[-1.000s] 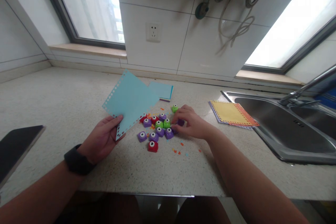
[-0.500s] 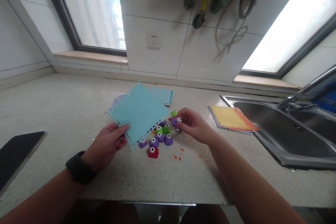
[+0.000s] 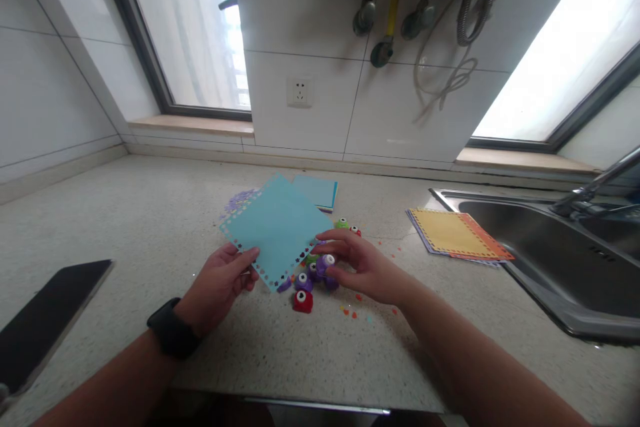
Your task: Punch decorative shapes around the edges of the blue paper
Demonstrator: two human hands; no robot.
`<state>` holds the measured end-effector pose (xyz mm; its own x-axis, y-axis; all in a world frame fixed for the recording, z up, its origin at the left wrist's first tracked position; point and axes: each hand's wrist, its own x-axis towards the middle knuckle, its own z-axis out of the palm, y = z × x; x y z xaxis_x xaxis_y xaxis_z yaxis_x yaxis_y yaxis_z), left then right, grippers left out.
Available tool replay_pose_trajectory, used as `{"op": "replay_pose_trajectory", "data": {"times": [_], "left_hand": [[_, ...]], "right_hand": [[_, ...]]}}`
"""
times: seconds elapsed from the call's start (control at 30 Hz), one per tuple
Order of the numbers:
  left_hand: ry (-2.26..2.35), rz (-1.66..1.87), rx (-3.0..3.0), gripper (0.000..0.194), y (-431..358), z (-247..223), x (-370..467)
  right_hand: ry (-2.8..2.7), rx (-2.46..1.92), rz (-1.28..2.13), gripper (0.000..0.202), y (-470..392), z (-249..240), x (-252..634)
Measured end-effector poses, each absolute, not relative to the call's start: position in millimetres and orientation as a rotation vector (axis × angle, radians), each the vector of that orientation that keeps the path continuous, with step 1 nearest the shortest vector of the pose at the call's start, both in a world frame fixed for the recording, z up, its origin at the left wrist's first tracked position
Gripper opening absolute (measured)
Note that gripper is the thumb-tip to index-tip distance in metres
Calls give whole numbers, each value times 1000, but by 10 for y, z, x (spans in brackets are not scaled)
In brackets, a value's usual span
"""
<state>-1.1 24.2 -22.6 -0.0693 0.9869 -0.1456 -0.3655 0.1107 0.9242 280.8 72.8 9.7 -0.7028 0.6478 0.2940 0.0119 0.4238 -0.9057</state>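
A light blue sheet of paper (image 3: 277, 227), punched with small shapes along two of its edges, is pinched at its lower left edge by my left hand (image 3: 227, 280). My right hand (image 3: 363, 267) curls at the sheet's right side, thumb and fingers around a purple craft punch (image 3: 326, 263) with a white button. Beneath and beside it sit several more punches, among them a red punch (image 3: 303, 301) in front and a green punch (image 3: 342, 223) behind. The sheet and my right fingers hide part of the group.
Square blue paper (image 3: 320, 190) lies behind the held sheet. Yellow punched paper (image 3: 440, 230) rests on an orange sheet (image 3: 483, 240) beside the steel sink (image 3: 535, 307). Purple scraps (image 3: 239, 200) and orange bits (image 3: 354, 315) dot the counter. A dark flat object (image 3: 55, 313) lies left.
My right hand has brought the purple punch left and nearer, in front of the other punches by the sheet's edge. The left hand keeps its hold. The camera view has shifted slightly.
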Motion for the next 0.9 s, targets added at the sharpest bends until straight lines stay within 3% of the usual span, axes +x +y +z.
{"op": "replay_pose_trajectory", "data": {"times": [0.17, 0.37, 0.7, 0.9], "left_hand": [[1062, 1289, 826, 28, 227, -216, -3], [892, 1305, 706, 22, 173, -106, -20], [846, 1078, 606, 49, 160, 65, -118], [939, 913, 843, 34, 140, -68, -79]], "right_hand": [[-2173, -644, 1098, 37, 715, 56, 2758], [-2099, -636, 1158, 29, 752, 97, 2862], [-2231, -429, 1325, 30, 765, 234, 3030], [-2309, -464, 1332, 32, 750, 271, 3044]]}}
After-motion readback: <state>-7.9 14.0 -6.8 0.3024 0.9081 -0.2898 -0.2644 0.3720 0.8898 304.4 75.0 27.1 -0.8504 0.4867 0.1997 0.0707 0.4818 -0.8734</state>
